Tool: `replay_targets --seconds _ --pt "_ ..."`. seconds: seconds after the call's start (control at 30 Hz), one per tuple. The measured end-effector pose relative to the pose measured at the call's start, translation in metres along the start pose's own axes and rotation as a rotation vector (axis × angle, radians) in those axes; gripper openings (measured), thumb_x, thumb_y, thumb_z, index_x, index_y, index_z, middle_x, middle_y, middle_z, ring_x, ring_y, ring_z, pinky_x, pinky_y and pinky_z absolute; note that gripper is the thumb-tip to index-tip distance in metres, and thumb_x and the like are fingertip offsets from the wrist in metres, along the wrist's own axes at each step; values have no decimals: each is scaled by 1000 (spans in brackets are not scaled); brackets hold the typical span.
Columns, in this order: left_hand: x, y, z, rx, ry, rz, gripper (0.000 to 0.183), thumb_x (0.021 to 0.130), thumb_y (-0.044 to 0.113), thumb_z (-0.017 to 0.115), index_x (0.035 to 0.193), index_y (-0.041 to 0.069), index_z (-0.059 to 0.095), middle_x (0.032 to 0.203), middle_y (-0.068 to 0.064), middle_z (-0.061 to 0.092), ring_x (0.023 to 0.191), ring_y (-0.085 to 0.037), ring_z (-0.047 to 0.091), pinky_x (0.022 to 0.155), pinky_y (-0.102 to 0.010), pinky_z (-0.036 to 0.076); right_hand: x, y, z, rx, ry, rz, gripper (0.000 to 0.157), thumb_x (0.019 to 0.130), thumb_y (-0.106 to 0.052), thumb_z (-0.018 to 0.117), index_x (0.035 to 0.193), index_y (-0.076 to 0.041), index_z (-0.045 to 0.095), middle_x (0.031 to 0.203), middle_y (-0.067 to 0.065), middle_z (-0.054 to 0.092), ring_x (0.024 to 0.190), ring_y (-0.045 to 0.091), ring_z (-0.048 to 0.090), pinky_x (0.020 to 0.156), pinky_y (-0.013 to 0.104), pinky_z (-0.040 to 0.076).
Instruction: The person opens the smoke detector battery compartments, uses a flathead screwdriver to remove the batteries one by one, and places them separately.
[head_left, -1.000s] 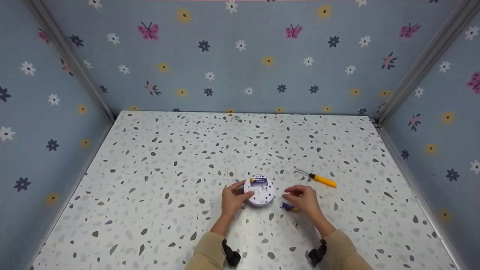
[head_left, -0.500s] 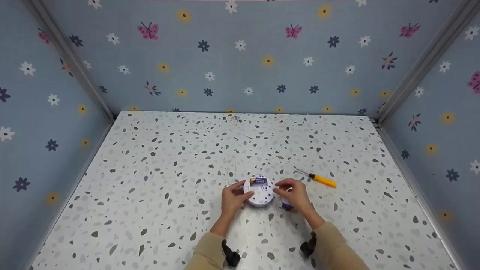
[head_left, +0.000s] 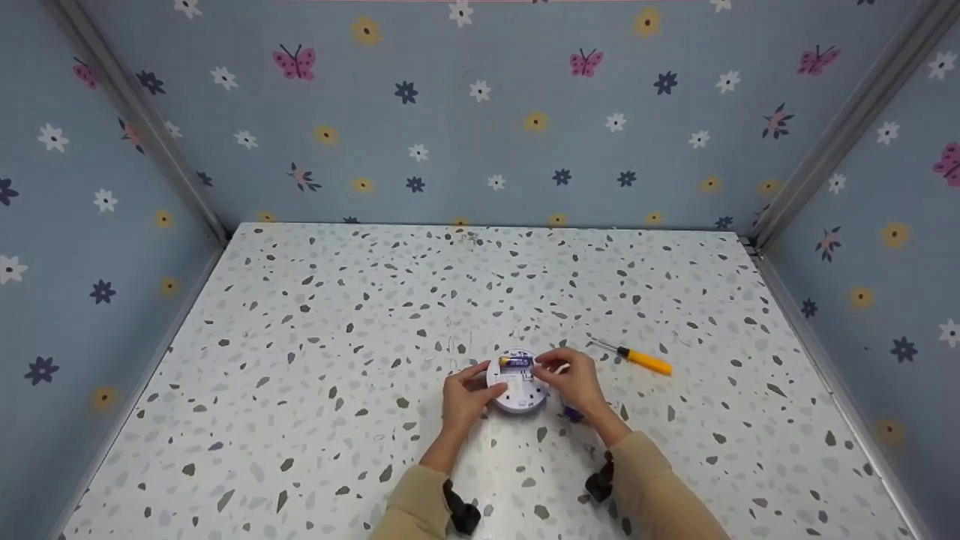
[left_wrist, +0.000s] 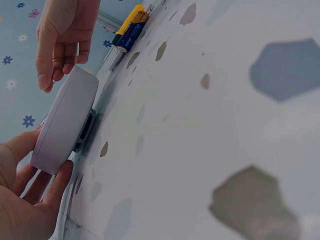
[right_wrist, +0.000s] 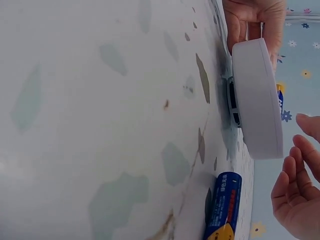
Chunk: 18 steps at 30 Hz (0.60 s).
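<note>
A round white smoke detector [head_left: 519, 400] rests face down on the table, its back upward with the battery compartment uncovered. One blue and yellow battery [head_left: 516, 361] lies in that compartment. My left hand [head_left: 463, 401] grips the detector's left rim, thumb on top and fingers around the side. Above its right edge, beside the compartment, is my right hand [head_left: 576, 379]. In the right wrist view the right hand's thumb and fingertips [right_wrist: 298, 141] are apart, with nothing seen between them. A loose battery [right_wrist: 224, 205] lies on the table, mostly hidden under the right wrist in the head view.
A screwdriver [head_left: 646, 362] with a yellow handle lies to the right, beyond the right hand. The speckled white table [head_left: 322, 360] is enclosed by flowered blue panels [head_left: 450, 112] at the back and sides.
My right hand has moved left and slightly away from me, from over the loose battery to the detector's compartment edge. The left hand and detector have stayed in place.
</note>
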<state>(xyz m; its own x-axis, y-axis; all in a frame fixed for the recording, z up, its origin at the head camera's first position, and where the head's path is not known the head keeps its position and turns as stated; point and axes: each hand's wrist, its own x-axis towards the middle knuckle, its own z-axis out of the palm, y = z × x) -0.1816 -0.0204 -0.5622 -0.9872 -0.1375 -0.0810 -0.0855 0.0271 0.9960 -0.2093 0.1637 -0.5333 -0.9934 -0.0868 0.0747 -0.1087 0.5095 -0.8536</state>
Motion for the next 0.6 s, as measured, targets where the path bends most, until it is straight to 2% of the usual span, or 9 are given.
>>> replay_targets --seconds 0.13,0.33,0.53,0.6 --pt "0 0 0 16 2 -1 46 66 5 77 108 -2 61 95 -19 63 83 -25 60 58 -20 47 4 0 4 26 12 -42 15 71 -12 73 85 -12 68 76 -2 59 72 13 54 64 26 48" --pt "-3 0 0 47 18 57 45 65 9 78 107 0 63 94 -15 64 82 -22 61 66 -24 49 9 1 9 41 24 -113 16 69 -10 75 84 -8 69 75 0 60 69 14 54 61 26 48" --pt "-3 1 0 28 16 55 44 65 8 78 106 0 63 96 -14 64 81 -22 61 65 -21 48 12 -1 13 33 -10 -56 18 69 -14 75 85 -10 69 77 -2 60 67 13 51 57 22 43" --pt "-3 3 0 23 7 34 44 66 5 77 107 -2 62 96 -17 63 83 -25 61 67 -25 49 14 -1 14 24 -15 -49 18 69 -15 76 85 -11 69 77 -2 60 68 14 51 58 22 43"
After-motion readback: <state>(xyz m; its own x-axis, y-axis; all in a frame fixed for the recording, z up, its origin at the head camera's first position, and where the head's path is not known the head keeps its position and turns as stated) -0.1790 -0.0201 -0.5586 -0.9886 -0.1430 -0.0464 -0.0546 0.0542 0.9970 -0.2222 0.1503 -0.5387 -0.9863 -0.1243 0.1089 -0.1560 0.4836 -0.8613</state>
